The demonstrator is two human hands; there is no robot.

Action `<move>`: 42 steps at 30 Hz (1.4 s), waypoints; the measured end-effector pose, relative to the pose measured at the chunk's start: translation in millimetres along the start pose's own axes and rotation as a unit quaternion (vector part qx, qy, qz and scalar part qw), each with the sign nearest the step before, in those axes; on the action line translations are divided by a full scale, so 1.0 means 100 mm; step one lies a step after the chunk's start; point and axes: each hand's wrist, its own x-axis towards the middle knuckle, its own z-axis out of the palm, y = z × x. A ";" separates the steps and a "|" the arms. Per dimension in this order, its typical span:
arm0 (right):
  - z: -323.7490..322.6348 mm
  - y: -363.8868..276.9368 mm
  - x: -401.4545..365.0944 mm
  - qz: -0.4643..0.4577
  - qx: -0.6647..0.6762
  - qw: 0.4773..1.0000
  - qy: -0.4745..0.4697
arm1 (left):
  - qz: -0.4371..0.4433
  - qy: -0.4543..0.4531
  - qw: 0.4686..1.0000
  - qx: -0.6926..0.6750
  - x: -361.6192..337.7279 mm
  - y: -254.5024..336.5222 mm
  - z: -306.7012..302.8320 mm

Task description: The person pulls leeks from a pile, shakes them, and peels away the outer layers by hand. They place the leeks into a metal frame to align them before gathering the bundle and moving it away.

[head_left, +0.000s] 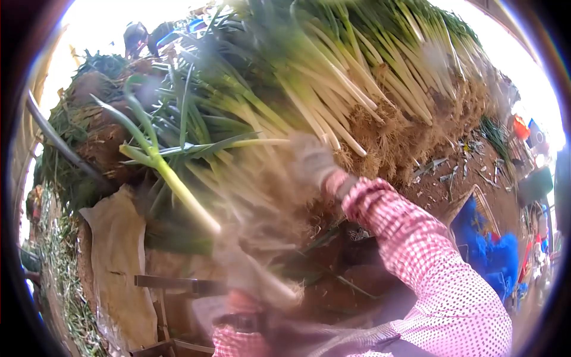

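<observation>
My left hand point(241, 262), in a pale glove and smeared by motion, is closed round a thick green onion point(187, 193). Its forked green leaves point up and left, and its root end shows below the hand to the right. My right hand point(312, 159), also gloved and blurred, is over the edge of a large pile of long green onions point(345, 77). A thinner green onion stalk point(259, 143) runs from the left into its fingers, which look closed on it. White stems and tangled brown roots lie around this hand.
A metal frame point(172, 282) stands low in front of me, beside a beige sheet point(119, 262). A dark curved bar point(59, 140) is at the left. Blue material point(488, 250) lies at the right, near soil with leaf scraps. Part of another person point(135, 38) shows at the back.
</observation>
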 end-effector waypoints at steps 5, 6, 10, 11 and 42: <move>0.06 -0.02 0.26 -0.127 -0.125 0.977 -0.119 | -0.119 0.035 0.990 -0.061 0.13 0.20 -0.20; -0.45 -0.35 0.13 -0.114 -0.042 0.937 -0.329 | -0.121 0.053 0.991 -0.024 0.22 0.10 -0.29; 0.10 0.00 0.36 -0.040 0.168 0.974 0.146 | -0.139 0.025 0.989 -0.049 0.24 0.03 -0.38; 0.09 0.05 0.49 0.059 0.175 0.977 0.103 | -0.147 0.028 0.988 -0.049 0.21 0.08 -0.32; -0.55 -0.95 -2.81 -0.123 0.691 0.628 -0.336 | -0.231 -0.154 0.907 -0.316 -0.71 0.05 -0.61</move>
